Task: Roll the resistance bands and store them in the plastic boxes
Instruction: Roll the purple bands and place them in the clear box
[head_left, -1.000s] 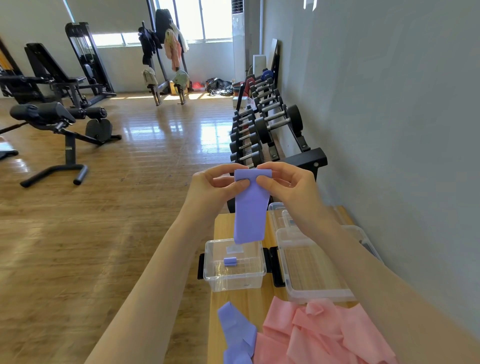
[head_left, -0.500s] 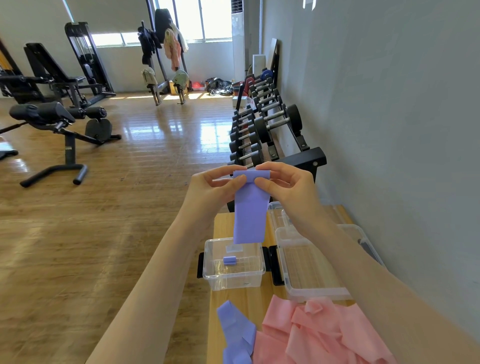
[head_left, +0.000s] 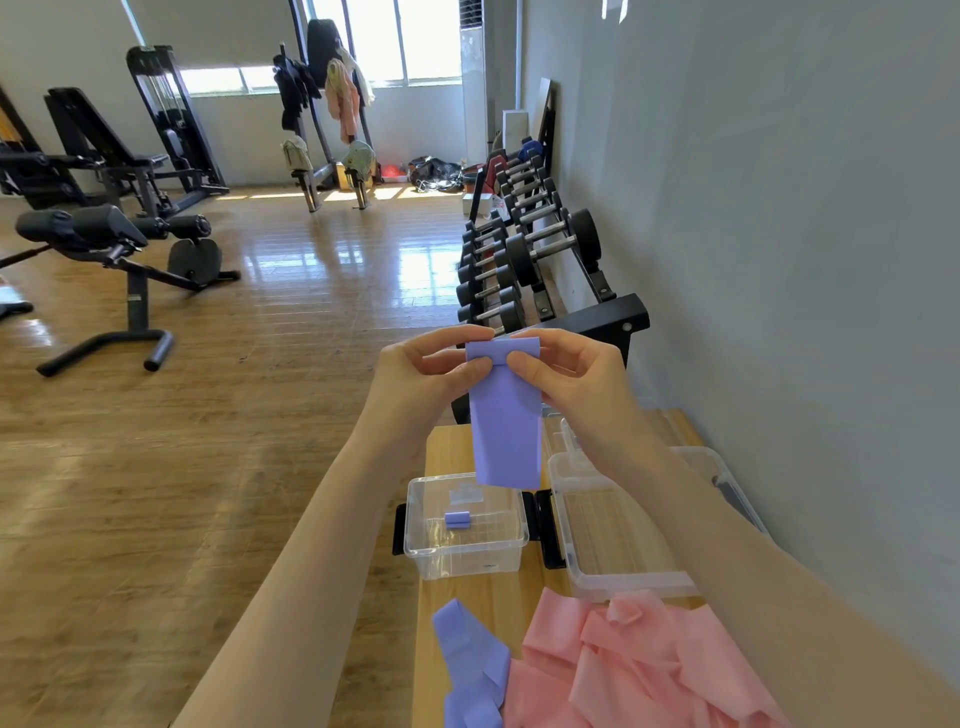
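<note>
Both hands were up above the far end of the wooden table (head_left: 457, 613). Left hand (head_left: 415, 374) and right hand (head_left: 576, 379) each pinched the top edge of the purple band (head_left: 505, 421), first fold rolled over, the rest hanging down over the small clear box (head_left: 465, 545). That box held one rolled purple band (head_left: 457, 518). The larger clear box (head_left: 613, 535) sat just right of it. Loose purple band (head_left: 470, 660) and pink bands (head_left: 639, 670) lay near.

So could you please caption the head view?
Both hands roll a purple band above a clear box.
</note>
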